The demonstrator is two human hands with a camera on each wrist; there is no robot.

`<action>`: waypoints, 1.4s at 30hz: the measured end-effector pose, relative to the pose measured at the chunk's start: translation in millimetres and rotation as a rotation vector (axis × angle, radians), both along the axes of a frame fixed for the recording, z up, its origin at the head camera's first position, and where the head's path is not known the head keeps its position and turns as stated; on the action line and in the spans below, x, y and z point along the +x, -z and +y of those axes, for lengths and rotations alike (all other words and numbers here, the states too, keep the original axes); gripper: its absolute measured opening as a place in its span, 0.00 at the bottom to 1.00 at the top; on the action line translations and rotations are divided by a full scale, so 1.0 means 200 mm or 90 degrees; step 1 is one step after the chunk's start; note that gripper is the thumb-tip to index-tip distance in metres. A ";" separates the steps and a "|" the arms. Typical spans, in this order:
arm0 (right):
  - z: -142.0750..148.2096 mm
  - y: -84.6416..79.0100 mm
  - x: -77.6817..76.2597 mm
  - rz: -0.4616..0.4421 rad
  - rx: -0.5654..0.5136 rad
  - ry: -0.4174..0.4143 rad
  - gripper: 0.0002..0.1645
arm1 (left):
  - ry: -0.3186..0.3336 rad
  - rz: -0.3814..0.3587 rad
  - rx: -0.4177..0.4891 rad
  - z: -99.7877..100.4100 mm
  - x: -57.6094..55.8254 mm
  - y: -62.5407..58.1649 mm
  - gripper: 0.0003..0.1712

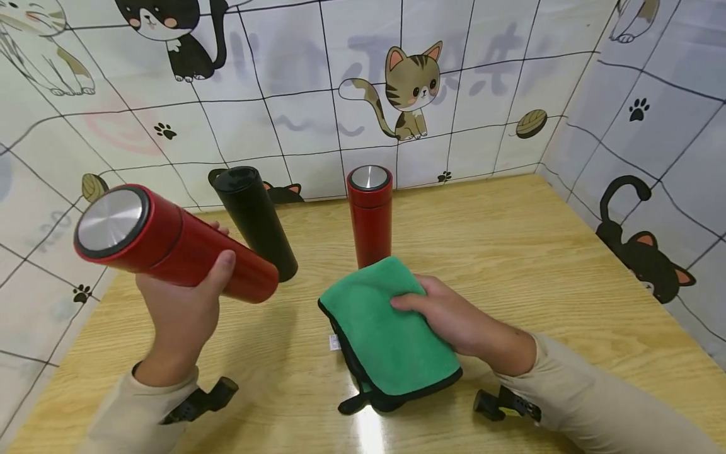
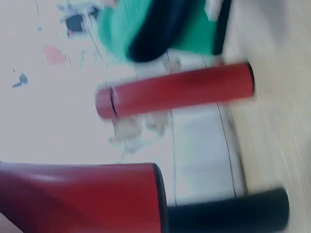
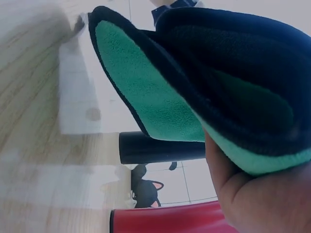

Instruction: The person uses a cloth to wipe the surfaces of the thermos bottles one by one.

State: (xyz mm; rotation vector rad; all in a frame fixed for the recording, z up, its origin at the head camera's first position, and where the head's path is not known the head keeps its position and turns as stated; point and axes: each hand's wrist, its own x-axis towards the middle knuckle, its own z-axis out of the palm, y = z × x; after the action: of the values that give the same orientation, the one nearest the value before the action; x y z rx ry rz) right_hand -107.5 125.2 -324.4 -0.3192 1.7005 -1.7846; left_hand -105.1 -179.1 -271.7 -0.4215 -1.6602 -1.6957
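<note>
My left hand (image 1: 184,309) grips a red thermos flask (image 1: 198,252) around its body and holds it tilted above the table, its silver-topped lid toward the upper left. In my right hand (image 1: 448,315) is a folded green cloth (image 1: 386,328) with black edging, pinched with the thumb on top. The right wrist view shows the cloth's layers (image 3: 146,92) hanging apart, with the fingers partly hidden beneath. A second red thermos (image 1: 371,221) stands upright just behind the cloth, which covers its base in the head view. A black tumbler (image 1: 255,221) stands behind the held flask.
The wooden table (image 1: 482,221) meets a wall covering (image 1: 300,75) printed with cats and grid lines at the back. A similar covering (image 1: 680,157) rises on the right side. Each wrist carries a small black camera, such as the left one (image 1: 201,400).
</note>
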 end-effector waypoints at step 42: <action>0.01 -0.01 -0.01 0.094 0.065 0.018 0.25 | -0.013 -0.435 -0.193 -0.50 -0.56 0.37 0.43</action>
State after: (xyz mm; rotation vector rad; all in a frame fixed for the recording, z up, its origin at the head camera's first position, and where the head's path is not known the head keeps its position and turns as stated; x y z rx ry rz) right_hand -109.0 127.5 -323.3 -0.3921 1.9005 -1.7233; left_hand -217.8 -278.9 -346.5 0.0626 -2.4143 -1.6768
